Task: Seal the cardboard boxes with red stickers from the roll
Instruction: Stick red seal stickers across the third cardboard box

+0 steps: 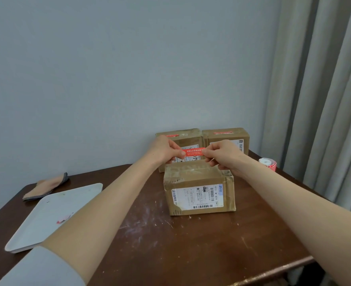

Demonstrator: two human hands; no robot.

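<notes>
Rear boxes (226,138) we find stickered; near box (199,188) awaits sealing, left hand (164,150) and right hand (224,155) pinching a red sticker (193,152) above it.

We count three cardboard boxes on the counter (191,254): front box (199,188), back-left box (190,139), back-right box (226,138). Three red stickers: held sticker (193,152), left top sticker (171,135), right top sticker (223,132). One sticker roll (268,163), one white tray (46,213), one folded cloth (46,185).
</notes>
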